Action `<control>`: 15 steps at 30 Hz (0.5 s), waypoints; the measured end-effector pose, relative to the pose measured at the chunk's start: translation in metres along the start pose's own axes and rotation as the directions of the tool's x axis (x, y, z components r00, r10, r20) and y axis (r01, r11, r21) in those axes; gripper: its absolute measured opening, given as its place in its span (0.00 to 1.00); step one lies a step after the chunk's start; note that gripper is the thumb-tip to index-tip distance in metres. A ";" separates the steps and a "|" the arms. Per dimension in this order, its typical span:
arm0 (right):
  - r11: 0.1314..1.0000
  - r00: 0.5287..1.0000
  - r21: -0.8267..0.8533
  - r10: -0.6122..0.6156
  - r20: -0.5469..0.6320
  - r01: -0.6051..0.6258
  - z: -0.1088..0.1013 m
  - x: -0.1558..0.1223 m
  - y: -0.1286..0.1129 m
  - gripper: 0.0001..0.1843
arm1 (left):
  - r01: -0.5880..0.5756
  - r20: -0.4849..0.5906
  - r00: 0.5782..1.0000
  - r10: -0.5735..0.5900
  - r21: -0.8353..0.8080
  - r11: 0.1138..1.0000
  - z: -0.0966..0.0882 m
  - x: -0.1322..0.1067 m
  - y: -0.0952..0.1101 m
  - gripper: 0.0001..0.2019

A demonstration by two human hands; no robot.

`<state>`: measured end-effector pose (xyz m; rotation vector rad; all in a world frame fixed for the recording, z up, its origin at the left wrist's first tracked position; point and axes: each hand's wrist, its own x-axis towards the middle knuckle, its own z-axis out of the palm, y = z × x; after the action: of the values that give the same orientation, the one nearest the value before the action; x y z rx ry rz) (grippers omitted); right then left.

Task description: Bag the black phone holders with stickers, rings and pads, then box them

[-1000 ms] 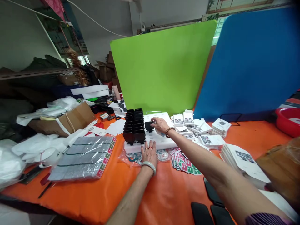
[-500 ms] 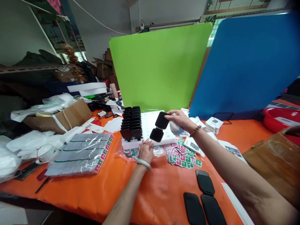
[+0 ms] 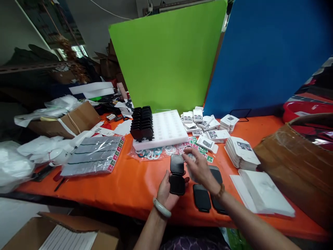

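My left hand [image 3: 166, 189] lies palm up near the table's front edge and holds an opened black hinged case [image 3: 177, 174]. My right hand [image 3: 199, 168] is just to its right, fingers pinched near the case's upper half, with something pale and hard to make out in them. Three flat black pads [image 3: 201, 197] lie on the orange table [image 3: 117, 187] beside my right wrist. Farther back a white foam tray [image 3: 166, 132] carries two rows of upright black cases [image 3: 142, 123] at its left end.
Small red and green packets [image 3: 199, 147] and round stickers [image 3: 153, 152] lie before the tray. Stacks of white cards [image 3: 240, 151], a wrapped grey bundle [image 3: 93, 158], a cardboard box [image 3: 75, 121], a brown parcel [image 3: 299, 163], and green [image 3: 169, 55] and blue boards [image 3: 267, 55] surround the work area.
My right hand lifted a black case off the foam tray and brought it toward me. My left hand left the tray's front edge and now holds the case near the table edge.
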<state>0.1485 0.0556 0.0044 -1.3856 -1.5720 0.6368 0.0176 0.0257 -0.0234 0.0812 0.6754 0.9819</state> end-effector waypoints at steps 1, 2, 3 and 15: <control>0.993 0.995 -0.054 -0.103 0.011 0.104 0.009 -0.017 -0.006 0.12 | -0.023 -0.030 0.999 0.024 0.009 1.000 -0.001 0.000 -0.003 0.17; 0.965 0.970 -0.125 -0.220 0.101 0.232 0.019 -0.031 -0.011 0.14 | -0.042 -0.058 0.997 0.043 0.023 0.999 -0.002 -0.002 -0.007 0.17; 0.947 0.952 -0.136 -0.272 0.143 0.291 0.028 -0.042 -0.013 0.12 | -0.053 -0.079 0.995 0.056 0.038 0.998 -0.002 -0.004 -0.012 0.17; 0.881 0.929 -0.306 -0.313 0.197 0.361 0.027 -0.019 0.004 0.12 | -0.039 -0.186 0.981 0.052 0.073 0.997 0.004 -0.029 -0.037 0.13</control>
<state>0.1255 0.0435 -0.0162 -1.2781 -2.0547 0.2624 0.0363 -0.0167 -0.0194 0.0650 0.8843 1.0187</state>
